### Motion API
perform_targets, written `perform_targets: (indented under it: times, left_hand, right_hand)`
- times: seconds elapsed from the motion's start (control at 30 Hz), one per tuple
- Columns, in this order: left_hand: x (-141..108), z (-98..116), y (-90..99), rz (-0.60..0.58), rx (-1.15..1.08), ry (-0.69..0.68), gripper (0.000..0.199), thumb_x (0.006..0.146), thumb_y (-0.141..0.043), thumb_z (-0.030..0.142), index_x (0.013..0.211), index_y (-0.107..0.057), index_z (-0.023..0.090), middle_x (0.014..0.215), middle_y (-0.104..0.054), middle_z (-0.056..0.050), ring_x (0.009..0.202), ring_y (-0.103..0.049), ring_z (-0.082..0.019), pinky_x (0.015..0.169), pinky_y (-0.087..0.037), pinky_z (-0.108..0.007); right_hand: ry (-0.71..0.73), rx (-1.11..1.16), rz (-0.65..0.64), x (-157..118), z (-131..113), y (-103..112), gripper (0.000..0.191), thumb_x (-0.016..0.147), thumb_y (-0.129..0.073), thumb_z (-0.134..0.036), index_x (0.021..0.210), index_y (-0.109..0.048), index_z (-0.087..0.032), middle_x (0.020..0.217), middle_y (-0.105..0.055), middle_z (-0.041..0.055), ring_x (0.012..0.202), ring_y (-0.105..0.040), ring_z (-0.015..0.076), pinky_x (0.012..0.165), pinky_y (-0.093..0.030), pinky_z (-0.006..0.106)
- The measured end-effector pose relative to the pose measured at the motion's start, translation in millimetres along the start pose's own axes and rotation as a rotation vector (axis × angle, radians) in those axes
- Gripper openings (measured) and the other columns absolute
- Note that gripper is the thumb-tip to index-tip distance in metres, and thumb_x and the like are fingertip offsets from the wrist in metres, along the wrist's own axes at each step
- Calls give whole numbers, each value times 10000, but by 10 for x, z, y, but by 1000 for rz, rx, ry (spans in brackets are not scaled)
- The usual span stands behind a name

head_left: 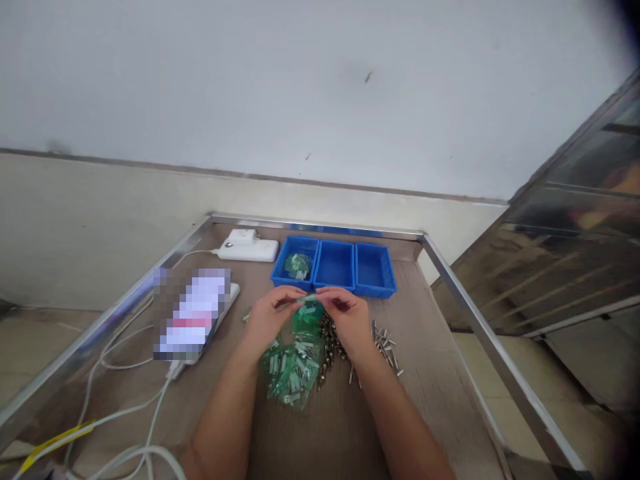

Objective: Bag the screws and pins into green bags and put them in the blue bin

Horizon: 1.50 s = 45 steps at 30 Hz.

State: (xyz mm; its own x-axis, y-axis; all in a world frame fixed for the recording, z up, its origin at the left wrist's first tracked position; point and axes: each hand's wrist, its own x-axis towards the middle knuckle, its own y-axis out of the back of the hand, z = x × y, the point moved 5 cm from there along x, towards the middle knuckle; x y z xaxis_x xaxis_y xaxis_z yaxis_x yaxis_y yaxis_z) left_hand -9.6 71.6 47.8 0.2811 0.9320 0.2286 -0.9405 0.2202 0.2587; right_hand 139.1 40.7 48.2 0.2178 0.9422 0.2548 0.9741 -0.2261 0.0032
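Left hand (pixel 270 315), right hand (pixel 347 319) pinching small greenish strip (pixel 306 298), exact item unclear; green bags (pixel 293 372) below, print unreadable.

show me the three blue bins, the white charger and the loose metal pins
three blue plastic bins (pixel 334 265): head view, on the bare floor of the middle bin
white charger (pixel 249 251): head view, on its top face
loose metal pins (pixel 385 347): head view, on the middle of the scattered pile

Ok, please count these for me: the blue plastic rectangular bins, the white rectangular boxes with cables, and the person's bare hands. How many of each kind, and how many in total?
Blue plastic rectangular bins: 3
White rectangular boxes with cables: 2
Bare hands: 2
Total: 7
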Motion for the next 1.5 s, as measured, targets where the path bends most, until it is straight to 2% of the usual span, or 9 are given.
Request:
perform_targets:
  times: [0.23,0.43,0.57,0.67,0.9,1.03,1.17,1.33,1.5]
  left_hand:
    - [-19,154,12,28,146,-140,135,712,-565,232,812,-640,181,886,-619,-52,870,-551,-178,849,-405,-316]
    - [-42,130,2,44,106,-60,230,697,-577,292,897,-618,184,969,-592,-50,835,-565,-170,721,-478,-262]
    - [-81,132,-61,-65,34,25,329,758,-491,321,1061,-541,200,954,-606,-42,613,-576,-117,622,-490,-251]
    - [-95,168,-108,-118,-7,22,339,802,-405,331,1086,-526,191,951,-606,-53,625,-558,-125,581,-475,-239]
    - [-52,218,-88,-45,122,-96,251,712,-543,302,944,-594,222,1053,-496,-48,761,-510,-140,696,-439,-259]
    - [-41,130,-13,31,169,-15,169,689,-570,316,797,-582,186,784,-558,-15,689,-499,-139,683,-409,-254]
    - [-31,2,41,118,155,80,178,708,-536,350,714,-536,172,634,-516,24,607,-480,-118,596,-380,-220]
    - [-13,-76,-22,23,108,108,213,727,-498,365,685,-537,160,621,-566,11,597,-507,-129,570,-376,-219]
    - [-21,-82,-49,-35,153,115,237,728,-490,372,703,-590,158,616,-588,6,584,-516,-139,548,-377,-221]
  right_hand:
    - [-137,-20,54,1,121,5,168,638,-561,-210,794,-616,-179,762,-627,21,607,-508,117,585,-398,253]
    - [-300,172,93,5,287,-35,218,602,-590,-303,767,-559,-164,611,-555,-12,502,-460,90,437,-341,200]
    - [-506,372,66,-35,330,-102,221,553,-609,-290,712,-512,-172,449,-433,-76,354,-335,52,342,-256,184]
    - [-654,464,68,-78,346,-142,186,551,-585,-258,687,-486,-179,414,-389,-86,337,-304,51,320,-221,176]
    - [-784,491,-170,-186,303,-285,121,559,-510,-160,675,-480,-176,442,-430,-72,340,-281,40,315,-154,158]
    - [-750,535,-230,-166,259,-265,103,611,-522,-240,679,-481,-174,486,-482,-52,342,-293,45,306,-162,166]
    - [-632,588,-193,-71,190,-185,253,661,-505,-418,701,-506,-168,588,-559,-6,364,-350,59,307,-213,186]
    - [-377,384,-81,-11,100,-111,293,580,-628,-355,795,-572,-163,588,-566,-16,412,-389,57,376,-285,194]
    - [-260,232,-2,-9,84,-74,254,561,-652,-288,783,-620,-168,564,-570,-16,493,-464,86,491,-369,228]
